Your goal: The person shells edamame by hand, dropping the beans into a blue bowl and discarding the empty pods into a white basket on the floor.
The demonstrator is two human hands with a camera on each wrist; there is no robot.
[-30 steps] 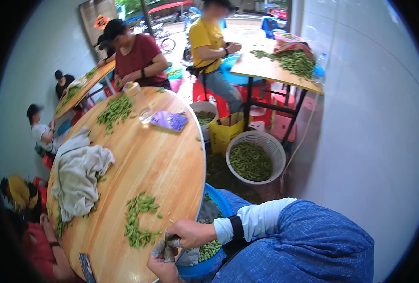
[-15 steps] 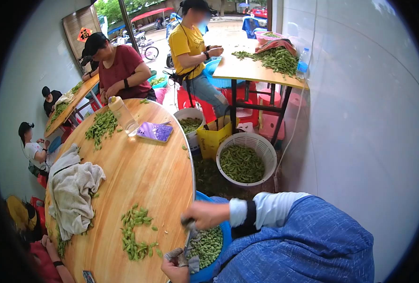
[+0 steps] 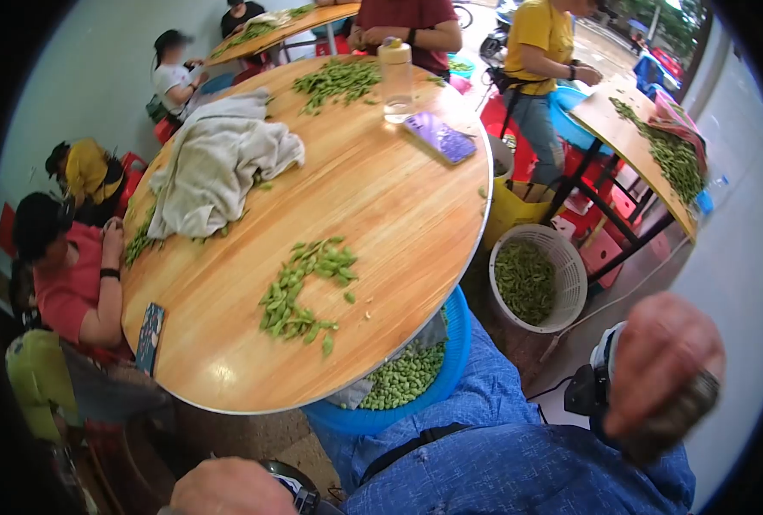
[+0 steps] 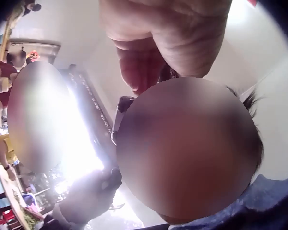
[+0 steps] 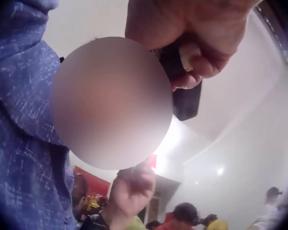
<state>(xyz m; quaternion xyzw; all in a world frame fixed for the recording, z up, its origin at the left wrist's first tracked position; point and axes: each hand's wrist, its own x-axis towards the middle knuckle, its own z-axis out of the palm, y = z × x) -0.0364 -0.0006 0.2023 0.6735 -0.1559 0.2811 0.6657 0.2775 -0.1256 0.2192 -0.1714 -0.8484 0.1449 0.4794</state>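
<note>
Both hands have left the blue basin's edge and come up near the wearer's head; before, they were low over it. Right hand (image 3: 669, 373): fingers curled at a black block-shaped device (image 5: 187, 103) beside the blurred area, can't tell if clamped on it. Left hand (image 3: 231, 489): fingers bent, grip hidden, can't tell. Below, against the lap, one round blue plastic basin (image 3: 461, 343) holds many shelled green beans (image 3: 407, 378) plus a grey cloth (image 3: 350, 395) at its side, partly under the table edge. Round wood-top table (image 3: 381, 223): one loose horseshoe-shaped pile of green pods (image 3: 291, 296) near side, one denser green pod heap (image 3: 339, 81) far side, more pods poking out under one crumpled off-white towel (image 3: 210, 172); one clear yellow-lidded bottle (image 3: 396, 81), part filled; one purple phone (image 3: 442, 137); one dark flat patterned item (image 3: 150, 337) at the edge. On the floor, one white perforated plastic basket (image 3: 573, 270), pods inside. Farther off, one light-blue basin (image 3: 573, 124), contents unclear. At least six other people.
</note>
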